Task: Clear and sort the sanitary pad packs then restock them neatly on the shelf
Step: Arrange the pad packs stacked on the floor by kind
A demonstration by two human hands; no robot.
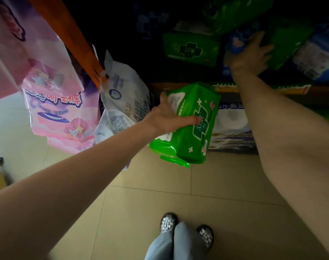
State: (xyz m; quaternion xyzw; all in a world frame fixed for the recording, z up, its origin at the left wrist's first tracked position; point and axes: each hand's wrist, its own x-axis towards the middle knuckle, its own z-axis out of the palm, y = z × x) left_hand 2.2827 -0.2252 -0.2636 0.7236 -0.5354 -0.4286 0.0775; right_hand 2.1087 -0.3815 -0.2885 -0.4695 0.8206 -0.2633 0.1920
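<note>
Two bare hands are at work in front of the shelf (178, 85), one low and one reaching in. The left hand (167, 117) holds a green sanitary pad pack (190, 126) out in the air just in front of the shelf edge, above the tiled floor (178, 194); the thumb sticks up along the near end of the pack while one finger lies across its printed face, so the hand wraps the pack between thumb and fingers, though the remaining fingers are hidden behind the plastic. The pack is tilted, its sealed flap pointing down toward the floor. The right hand (251, 55) reaches deep into the dim shelf with its fingers spread and fairly straight, lying on a blue pack (236, 44) and against a second green pack (289, 40) beside it; the picture is blurred there, and I cannot tell whether it grips either one or only presses on them. Further in, a green pack with a cross emblem (191, 48) stands upright to the left of that hand, and more green and blue packs are piled loosely around it in shadow. Below the shelf edge a white and purple pack (231, 124) sits on the lower level, just behind the held pack. To the left, pink packs (54, 102) and a white pack (122, 98) hang beside an orange post (73, 40). At the bottom, grey trouser legs and two silvery woven shoes (168, 222) stand on the tiles.
</note>
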